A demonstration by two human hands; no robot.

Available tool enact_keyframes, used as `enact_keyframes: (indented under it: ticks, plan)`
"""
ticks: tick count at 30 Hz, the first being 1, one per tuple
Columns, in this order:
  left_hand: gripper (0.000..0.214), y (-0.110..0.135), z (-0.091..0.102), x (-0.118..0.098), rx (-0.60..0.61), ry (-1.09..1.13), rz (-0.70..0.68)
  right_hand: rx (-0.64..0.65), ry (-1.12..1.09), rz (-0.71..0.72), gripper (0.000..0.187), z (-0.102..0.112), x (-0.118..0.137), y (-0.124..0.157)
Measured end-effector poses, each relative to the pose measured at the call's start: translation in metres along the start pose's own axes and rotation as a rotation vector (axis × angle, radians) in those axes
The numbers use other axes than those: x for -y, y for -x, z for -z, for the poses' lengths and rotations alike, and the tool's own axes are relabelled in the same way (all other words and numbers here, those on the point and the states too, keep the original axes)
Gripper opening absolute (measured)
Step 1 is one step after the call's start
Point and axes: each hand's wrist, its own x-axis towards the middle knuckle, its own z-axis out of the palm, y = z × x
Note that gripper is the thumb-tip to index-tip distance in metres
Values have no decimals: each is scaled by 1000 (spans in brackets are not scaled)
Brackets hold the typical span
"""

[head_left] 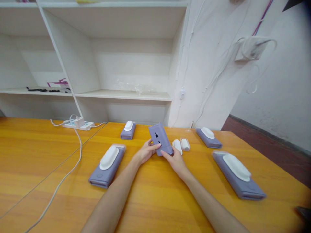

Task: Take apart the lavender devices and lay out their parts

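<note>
**Two-handed hold: lavender rectangular plastic unit [159,137]**

Held tilted over the orange wooden table's [155,194] middle; left hand [145,151] and right hand [175,160] closed on its lower end, which is hidden. Black slots shown; markings unreadable.

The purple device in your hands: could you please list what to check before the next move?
1. Purple device gripped by left hand and right hand: ok.
2. Slotted face turned up: ok.
3. Two white pieces lying on the table beside the right hand: ok.
4. Cable away from both hands: ok.
5. Device's far face: cannot tell, hidden.
</note>
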Motion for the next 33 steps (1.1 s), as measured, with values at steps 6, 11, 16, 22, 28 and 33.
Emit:
enact_keyframes:
  ticks: [6,11,16,22,28,33]
  plan:
    - [48,1,2,0,6,-8,-21,149,-10,-70,42,7,2,-8]
    - [49,-1,2,3,0,-16,-38,115,-3,-77,40,10,10,-7]
    - [48,-4,-3,5,-33,-29,-30,97,-65,-118,29,11,14,-4]
    - [50,-8,-15,9,-104,-35,-73,38,-97,-119,24,7,8,-4]
    - [48,-5,-19,7,-50,-71,-60,130,-139,-178,27,11,6,-4]
    - [48,-4,-19,4,-29,-95,-41,104,-164,-210,29,8,7,-5]
